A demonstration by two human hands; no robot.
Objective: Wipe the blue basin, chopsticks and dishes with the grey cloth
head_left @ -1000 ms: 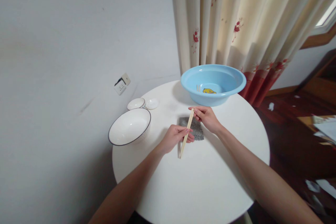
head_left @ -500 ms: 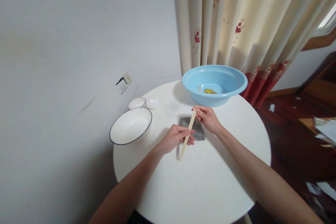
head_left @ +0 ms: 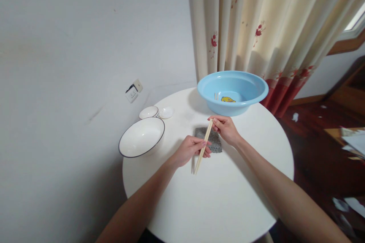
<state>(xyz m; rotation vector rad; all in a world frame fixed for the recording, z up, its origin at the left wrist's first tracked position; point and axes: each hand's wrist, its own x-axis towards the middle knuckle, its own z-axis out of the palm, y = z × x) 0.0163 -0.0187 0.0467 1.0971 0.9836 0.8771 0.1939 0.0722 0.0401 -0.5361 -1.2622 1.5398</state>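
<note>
A pair of pale wooden chopsticks point(head_left: 202, 154) slants over the middle of the table, held by both of my hands. My left hand point(head_left: 188, 150) pinches them around their middle between thumb and fingers. At their upper end, my right hand point(head_left: 225, 129) grips with the fingertips. Beneath the hands a grey cloth point(head_left: 214, 142) lies on the white tabletop, partly hidden by the left fingers and the chopsticks. The lower tips point toward me, close above or touching the table; I cannot tell which.
A light blue basin point(head_left: 258, 97) with a yellow cartoon print stands at the back of the round white table point(head_left: 228, 193). At left are a large dark-rimmed white bowl point(head_left: 142, 136), a smaller bowl point(head_left: 148, 112) and a small white dish point(head_left: 166, 112). Wall and curtain border the table.
</note>
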